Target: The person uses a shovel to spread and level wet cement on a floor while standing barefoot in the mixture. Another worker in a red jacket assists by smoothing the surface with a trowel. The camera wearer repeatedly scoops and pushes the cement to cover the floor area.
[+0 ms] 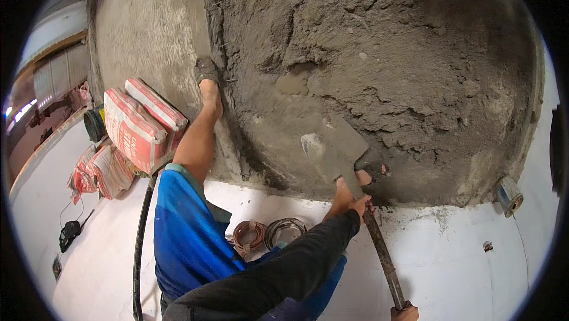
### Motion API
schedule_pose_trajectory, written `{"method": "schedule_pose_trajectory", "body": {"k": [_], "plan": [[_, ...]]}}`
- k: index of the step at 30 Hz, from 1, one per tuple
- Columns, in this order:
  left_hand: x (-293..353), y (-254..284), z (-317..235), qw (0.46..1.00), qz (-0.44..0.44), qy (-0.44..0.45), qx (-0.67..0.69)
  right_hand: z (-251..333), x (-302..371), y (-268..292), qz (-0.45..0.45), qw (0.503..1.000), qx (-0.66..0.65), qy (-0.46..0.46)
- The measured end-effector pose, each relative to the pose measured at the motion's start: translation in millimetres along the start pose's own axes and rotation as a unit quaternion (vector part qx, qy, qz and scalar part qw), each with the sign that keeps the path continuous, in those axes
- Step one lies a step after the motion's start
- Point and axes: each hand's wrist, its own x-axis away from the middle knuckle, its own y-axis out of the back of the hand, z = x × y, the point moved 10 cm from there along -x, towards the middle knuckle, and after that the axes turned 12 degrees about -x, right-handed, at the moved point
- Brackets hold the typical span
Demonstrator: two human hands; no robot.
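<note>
A long-handled shovel [382,249] slants across the lower right. Its flat grey blade [345,143] lies against the wet grey mortar [379,54], smeared with it. My left hand [360,204], below a dark sleeve, is closed round the shaft close to the blade. My right hand [405,312] is closed round the far end of the handle at the lower edge, partly cut off by the picture. My left foot [207,69] stands at the border of the mortar. My other foot [368,173] is beside the blade, partly covered by mortar.
Red and white cement bags [139,122] are stacked at left, with crumpled bags [101,170] and a dark bucket [93,123] nearby. A black hose [142,250] runs down the left. Coiled cables [284,232] lie behind my legs. A mortar-stained container [508,195] stands at right.
</note>
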Motion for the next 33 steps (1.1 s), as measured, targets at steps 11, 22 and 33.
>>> {"method": "schedule_pose_trajectory", "body": {"k": [11, 22, 33], "plan": [[10.1, -11.3, -16.0, 1.0, 0.003, 0.001, 0.022, -15.1, -21.6, -8.3, -0.025, 0.999, 0.017, 0.023], [-43.8, -64.0, -69.1, 0.993, 0.009, -0.076, 0.092, -26.9, -149.7, 60.2, -0.131, 0.985, 0.09, 0.069], [1.6, 12.2, -208.4, 0.962, -0.161, -0.217, -0.031, 73.5, -198.0, -11.6, -0.029, 0.988, -0.098, 0.115]]}}
